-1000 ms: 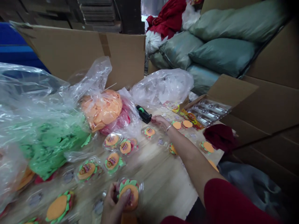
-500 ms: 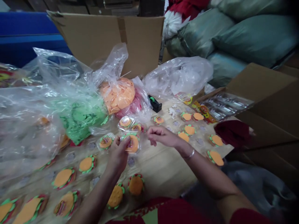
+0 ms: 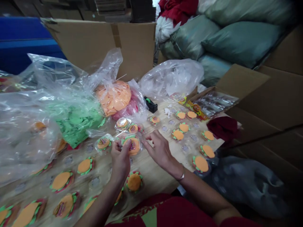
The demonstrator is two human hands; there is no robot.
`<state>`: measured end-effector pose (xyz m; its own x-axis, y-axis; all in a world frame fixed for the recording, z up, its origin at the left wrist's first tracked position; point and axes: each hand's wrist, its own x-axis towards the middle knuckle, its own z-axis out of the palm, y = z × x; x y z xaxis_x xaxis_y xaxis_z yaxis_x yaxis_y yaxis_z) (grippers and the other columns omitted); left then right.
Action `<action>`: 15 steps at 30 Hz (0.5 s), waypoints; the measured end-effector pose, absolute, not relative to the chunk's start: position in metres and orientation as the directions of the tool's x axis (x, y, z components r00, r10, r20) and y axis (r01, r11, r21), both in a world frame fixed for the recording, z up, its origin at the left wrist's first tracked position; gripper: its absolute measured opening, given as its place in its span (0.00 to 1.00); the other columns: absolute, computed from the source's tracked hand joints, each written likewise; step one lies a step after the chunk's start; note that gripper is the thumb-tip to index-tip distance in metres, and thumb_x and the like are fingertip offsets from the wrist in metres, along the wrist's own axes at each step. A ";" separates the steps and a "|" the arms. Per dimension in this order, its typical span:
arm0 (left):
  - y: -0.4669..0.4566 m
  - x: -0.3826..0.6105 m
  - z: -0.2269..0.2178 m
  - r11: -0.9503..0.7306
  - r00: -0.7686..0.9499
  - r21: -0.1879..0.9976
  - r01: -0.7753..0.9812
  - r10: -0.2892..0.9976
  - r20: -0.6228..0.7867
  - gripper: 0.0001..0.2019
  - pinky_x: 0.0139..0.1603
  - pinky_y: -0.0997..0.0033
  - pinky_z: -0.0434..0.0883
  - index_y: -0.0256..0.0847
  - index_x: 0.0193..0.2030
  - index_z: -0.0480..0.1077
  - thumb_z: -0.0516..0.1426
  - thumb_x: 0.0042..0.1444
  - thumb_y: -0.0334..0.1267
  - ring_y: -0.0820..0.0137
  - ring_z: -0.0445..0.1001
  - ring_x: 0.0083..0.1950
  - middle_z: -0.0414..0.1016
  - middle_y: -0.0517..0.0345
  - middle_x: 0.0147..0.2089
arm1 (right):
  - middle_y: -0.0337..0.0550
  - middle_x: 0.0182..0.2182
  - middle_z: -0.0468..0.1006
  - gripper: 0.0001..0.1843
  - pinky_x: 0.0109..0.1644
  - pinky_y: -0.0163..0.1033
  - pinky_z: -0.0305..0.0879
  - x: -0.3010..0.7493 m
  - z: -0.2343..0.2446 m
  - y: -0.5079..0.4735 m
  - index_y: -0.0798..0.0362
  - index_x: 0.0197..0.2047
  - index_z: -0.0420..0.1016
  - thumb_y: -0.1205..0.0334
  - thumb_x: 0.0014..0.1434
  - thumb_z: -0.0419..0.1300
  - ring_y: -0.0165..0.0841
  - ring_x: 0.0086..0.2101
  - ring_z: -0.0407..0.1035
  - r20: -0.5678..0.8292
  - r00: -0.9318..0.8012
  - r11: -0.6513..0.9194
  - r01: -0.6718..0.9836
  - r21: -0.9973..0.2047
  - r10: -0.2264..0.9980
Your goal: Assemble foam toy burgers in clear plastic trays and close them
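Observation:
My left hand [image 3: 121, 157] grips a clear plastic case [image 3: 132, 145] with a toy burger inside, the thumb pressed on its front. The burger shows an orange bun, green frill and a small printed label. At the right edge of this case, my right hand [image 3: 157, 148] has its thumb and forefinger bent together, and the fingertips touch the rim. Just behind the held case lie more cased burgers: one cased burger [image 3: 123, 124] by the bags and another cased burger [image 3: 104, 142] to the left. An uncovered toy burger [image 3: 134, 182] sits in front of my hands.
Several toy burgers stand in rows on the wooden table [image 3: 163, 178]. Plastic bags of green pieces [image 3: 78, 121] and orange discs [image 3: 115, 96] fill the back left. A black tape dispenser [image 3: 151, 104] stands behind. An open carton [image 3: 215, 101] with clear trays is at right.
My right hand has come left and in to the case's edge, from a spot apart from it. My left hand still holds the case. The whole view has shifted somewhat.

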<state>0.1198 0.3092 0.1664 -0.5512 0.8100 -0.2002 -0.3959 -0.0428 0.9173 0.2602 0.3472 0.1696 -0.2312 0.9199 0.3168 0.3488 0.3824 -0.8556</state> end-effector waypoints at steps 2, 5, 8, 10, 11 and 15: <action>0.308 0.133 0.161 -0.066 -0.591 0.940 -0.334 0.792 -0.154 0.18 0.32 0.77 0.66 0.41 0.32 0.61 0.66 0.43 0.43 0.77 0.68 0.27 0.68 0.67 0.28 | 0.40 0.28 0.67 0.12 0.36 0.37 0.57 0.261 0.160 0.343 0.51 0.28 0.68 0.55 0.60 0.56 0.32 0.31 0.62 0.196 -0.233 0.255 0.259 -0.932 0.953; 0.312 0.152 0.141 -0.027 -0.536 0.931 -0.363 0.824 -0.184 0.19 0.32 0.77 0.65 0.41 0.32 0.60 0.66 0.43 0.44 0.77 0.67 0.27 0.68 0.67 0.29 | 0.35 0.20 0.62 0.20 0.28 0.34 0.53 0.267 0.132 0.341 0.52 0.24 0.63 0.47 0.59 0.54 0.28 0.23 0.57 -0.067 -0.257 -0.074 -0.016 -0.997 0.964; 0.329 0.159 0.111 0.170 -0.328 0.892 -0.419 0.888 -0.323 0.22 0.28 0.76 0.63 0.40 0.30 0.61 0.68 0.38 0.47 0.76 0.66 0.25 0.67 0.67 0.25 | 0.32 0.17 0.59 0.23 0.25 0.32 0.51 0.280 0.098 0.335 0.52 0.23 0.61 0.41 0.57 0.54 0.26 0.20 0.54 -0.237 -0.215 -0.259 -0.082 -0.962 0.947; 0.346 0.158 0.091 0.345 -0.138 0.877 -0.336 0.903 -0.408 0.23 0.26 0.76 0.61 0.39 0.28 0.63 0.69 0.33 0.48 0.75 0.66 0.24 0.67 0.66 0.23 | 0.32 0.16 0.60 0.22 0.24 0.32 0.51 0.297 0.082 0.323 0.53 0.23 0.63 0.43 0.58 0.54 0.26 0.19 0.55 -0.281 -0.209 -0.272 0.068 -0.960 0.937; 0.354 0.155 0.084 0.401 -0.057 0.883 -0.243 0.903 -0.426 0.23 0.25 0.75 0.60 0.39 0.27 0.64 0.69 0.31 0.48 0.74 0.66 0.23 0.67 0.65 0.23 | 0.33 0.17 0.61 0.21 0.25 0.33 0.51 0.309 0.078 0.315 0.53 0.24 0.65 0.46 0.59 0.53 0.27 0.20 0.56 -0.264 -0.201 -0.233 0.164 -0.958 0.943; 0.374 0.146 0.081 0.186 -0.022 0.939 0.288 0.982 -0.188 0.19 0.31 0.70 0.61 0.41 0.20 0.64 0.70 0.28 0.42 0.66 0.67 0.28 0.66 0.61 0.22 | 0.38 0.26 0.69 0.12 0.32 0.34 0.55 0.382 0.080 0.281 0.53 0.30 0.69 0.58 0.62 0.51 0.30 0.28 0.62 0.029 0.087 -0.018 0.501 -0.865 0.996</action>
